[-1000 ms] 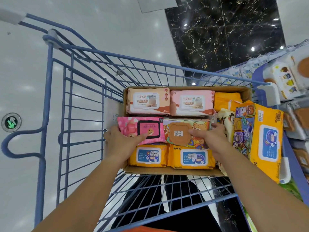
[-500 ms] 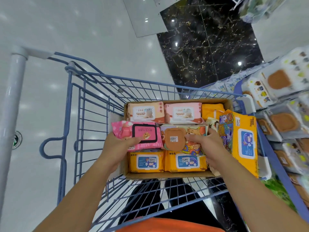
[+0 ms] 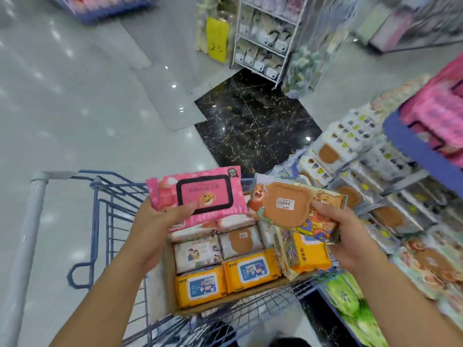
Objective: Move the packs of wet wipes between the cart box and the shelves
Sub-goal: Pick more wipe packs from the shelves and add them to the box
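Pink pack [image 3: 198,194], left grip [image 3: 155,221] — bear pack [image 3: 295,209], right grip [image 3: 350,234].

one head-worn wide view looks forward and down, close over the cart box [image 3: 168,279]. shelves [image 3: 421,149] lie at three o'clock, floor [image 3: 87,108] at eleven.

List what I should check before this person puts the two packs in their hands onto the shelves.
1. Left hand holds the pink plastic pack with the black-framed lid, thumb on top: ok.
2. Right hand grips the bear-printed pack with the brown lid: ok.
3. Both packs are held above the brown cardboard box in the blue wire cart: ok.
4. Matching brown-lidded white packs show on the shelves at the right: ok.
5. A free slot on those shelves for either pack: cannot tell, the shelves are blurred.
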The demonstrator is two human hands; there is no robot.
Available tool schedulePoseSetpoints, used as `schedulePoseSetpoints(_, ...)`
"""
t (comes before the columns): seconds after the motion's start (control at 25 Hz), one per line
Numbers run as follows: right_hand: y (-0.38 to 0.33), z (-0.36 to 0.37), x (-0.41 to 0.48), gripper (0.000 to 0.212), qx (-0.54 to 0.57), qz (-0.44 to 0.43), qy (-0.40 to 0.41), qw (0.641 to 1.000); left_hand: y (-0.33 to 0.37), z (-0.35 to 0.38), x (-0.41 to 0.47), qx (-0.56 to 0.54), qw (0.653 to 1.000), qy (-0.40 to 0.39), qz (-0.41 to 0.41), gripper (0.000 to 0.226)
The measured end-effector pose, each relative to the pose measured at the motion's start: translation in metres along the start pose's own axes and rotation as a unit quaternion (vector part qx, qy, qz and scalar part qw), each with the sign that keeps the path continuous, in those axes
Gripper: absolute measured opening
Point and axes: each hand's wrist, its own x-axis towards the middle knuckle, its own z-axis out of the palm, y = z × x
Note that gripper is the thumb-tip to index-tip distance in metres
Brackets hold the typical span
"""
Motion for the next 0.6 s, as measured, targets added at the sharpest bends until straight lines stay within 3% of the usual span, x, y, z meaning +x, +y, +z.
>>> schedulePoseSetpoints(0.16, -0.038, -0.047, -0.04, 0.041, 0.033, -0.08, 0.014, 0.996, 0.042, 0.048, -0.024, -0.006, 0.997, -0.038, 0.068, 0.099)
schedulePoseSetpoints(0.32, -0.061, -0.11, -0.09, 0.068, 0.064, -0.146, 0.025, 0.987, 0.07, 0.121, -0.056, 0.013, 0.989, -0.094, 0.111, 0.114)
schedulePoseSetpoints(0.44, -0.069, -0.174, -0.136, 0.048, 0.119, -0.188, 0.074, 0.972, 0.074, 0.185, -0.085, 0.035, 0.979, -0.146, 0.141, 0.114)
schedulePoseSetpoints(0.6, -0.061, -0.266, -0.202, 0.052, 0.153, -0.232, 0.136, 0.951, 0.057, 0.277, -0.128, 0.06, 0.963, -0.215, 0.153, 0.112)
